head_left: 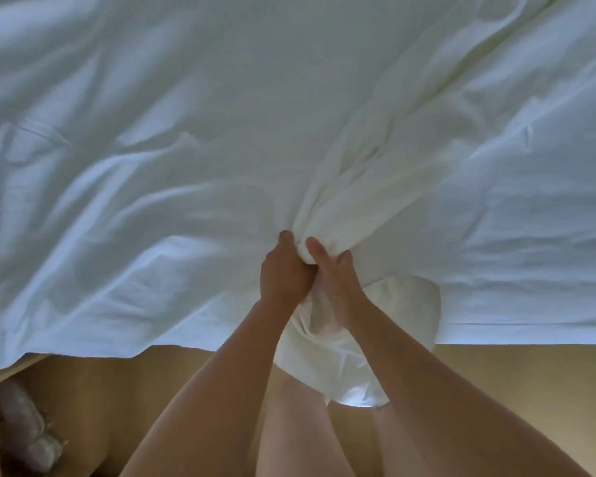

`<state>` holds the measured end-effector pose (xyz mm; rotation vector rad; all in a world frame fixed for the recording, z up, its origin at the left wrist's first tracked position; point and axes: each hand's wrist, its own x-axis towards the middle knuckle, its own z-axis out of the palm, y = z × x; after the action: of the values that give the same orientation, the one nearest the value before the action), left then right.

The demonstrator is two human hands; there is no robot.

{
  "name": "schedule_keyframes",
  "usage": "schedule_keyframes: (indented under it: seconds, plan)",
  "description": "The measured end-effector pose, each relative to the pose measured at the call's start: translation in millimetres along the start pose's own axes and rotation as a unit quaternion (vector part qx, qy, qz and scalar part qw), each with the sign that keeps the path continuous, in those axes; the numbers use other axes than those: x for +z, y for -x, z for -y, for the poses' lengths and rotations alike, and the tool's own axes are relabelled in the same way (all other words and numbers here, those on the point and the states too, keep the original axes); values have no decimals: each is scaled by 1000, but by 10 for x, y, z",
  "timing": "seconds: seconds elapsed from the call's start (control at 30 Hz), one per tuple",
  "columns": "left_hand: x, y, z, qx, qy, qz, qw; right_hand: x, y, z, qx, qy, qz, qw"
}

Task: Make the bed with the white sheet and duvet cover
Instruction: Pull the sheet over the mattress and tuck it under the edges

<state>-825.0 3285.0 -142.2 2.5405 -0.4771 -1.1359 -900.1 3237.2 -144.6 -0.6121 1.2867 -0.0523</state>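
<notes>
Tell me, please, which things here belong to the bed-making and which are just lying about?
In the job: white bedding; its bunched fold, gripped by left hand and right hand.
Lying about: greyish bundle on the floor.

Setting: bedroom; home or hotel cannot be told.
Evidence:
- 1 bed (0, 375), a wooden corner of its frame showing at lower left.
- White bedding (221, 98), rumpled, spread across nearly the whole view and hanging over the near edge.
- Tan panel (513, 390) below that edge.
- 1 grey fuzzy item (25, 432) low at left, blurred, unidentified.
</notes>
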Motion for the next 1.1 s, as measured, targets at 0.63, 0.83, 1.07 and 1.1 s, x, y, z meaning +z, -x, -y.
schedule_keyframes:
  seconds: [0.63, 0.83, 1.07, 1.1]
  plan:
    - [-2711, -1436, 2188, -48, 23, -44, 998, 3802, -567, -123, -52, 40, 82, 995]
    - [-2629, -1272, 2149, -32, 40, -33, 998, 3226, -158, -649, -97, 363, -163, 912]
    - [-2666, -1100, 2485, -64, 15, 17, 998, 3485, -27, -1107, 0, 319, -37, 947]
    - [-2713, -1124, 2522, -56, 21, 5, 998, 3477, -29, -1133, -31, 342, -51, 938]
